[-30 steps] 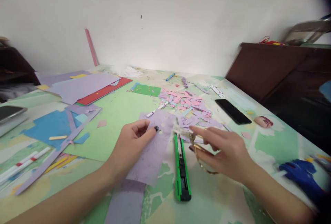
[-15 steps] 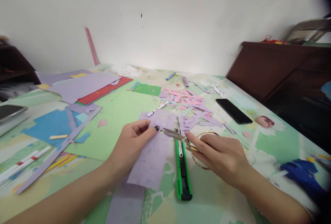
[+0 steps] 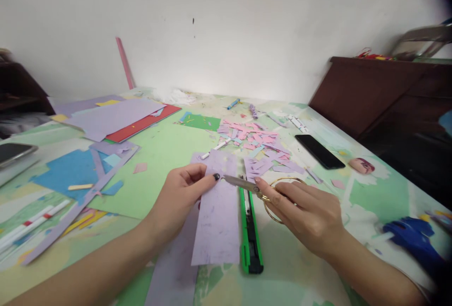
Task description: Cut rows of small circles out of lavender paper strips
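My left hand (image 3: 180,193) pinches a purple paper sheet (image 3: 217,230) by its left edge, thumb on top. Its lower end hangs toward me above another purple strip (image 3: 173,268) on the table. In my right hand (image 3: 307,212) is a pair of scissors (image 3: 243,182) with gold handles. Their blades look closed together and point left across the paper, the tips close to my left thumb. A green utility knife (image 3: 251,235) lies just right of the sheet, partly under the scissors. Beyond it is a heap of pink and purple paper scraps (image 3: 254,141).
A large light green sheet (image 3: 162,155) lies under my left hand's area. Purple and red sheets (image 3: 137,124) are stacked at the back left. On the right are a black phone (image 3: 319,151), an oval pink-patterned item (image 3: 362,165) and a blue object (image 3: 409,237). White pens (image 3: 31,221) lie front left.
The scissors have swung from pointing away to pointing left over the paper, and their blades have closed. The purple sheet has turned so its lower end hangs straighter, farther right.
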